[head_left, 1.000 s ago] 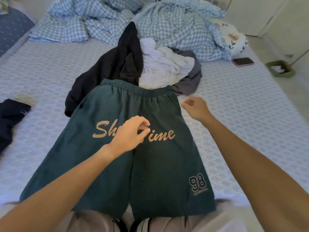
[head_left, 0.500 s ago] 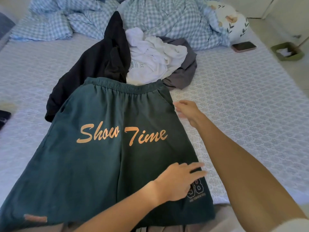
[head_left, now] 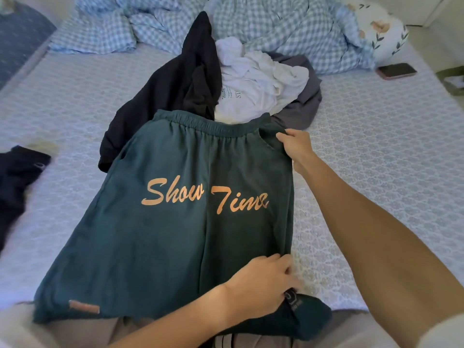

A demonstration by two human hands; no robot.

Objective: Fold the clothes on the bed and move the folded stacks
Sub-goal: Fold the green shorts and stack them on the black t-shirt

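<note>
Dark green shorts (head_left: 155, 242) printed "Show Time" lie flat on the bed (head_left: 376, 156), waistband away from me. My right hand (head_left: 297, 144) pinches the shorts' right side just below the waistband. My left hand (head_left: 261, 285) grips the right leg's outer edge near the hem, where the fabric is bunched and lifted. Behind the shorts lies a heap of unfolded clothes: a black garment (head_left: 175, 81), a crumpled white shirt (head_left: 256, 84) and a grey garment (head_left: 306, 96).
A rumpled blue checked duvet (head_left: 276, 23) and a floral pillow (head_left: 381, 33) fill the head of the bed. A phone (head_left: 396, 70) lies at the right edge. Another dark garment (head_left: 15, 172) sits at the left. My knees are under the shorts' hem.
My left hand moved from the lettering to the right leg's lower edge and took hold. My right hand closed on the right side by the waistband. The right edge now lifts inward.
</note>
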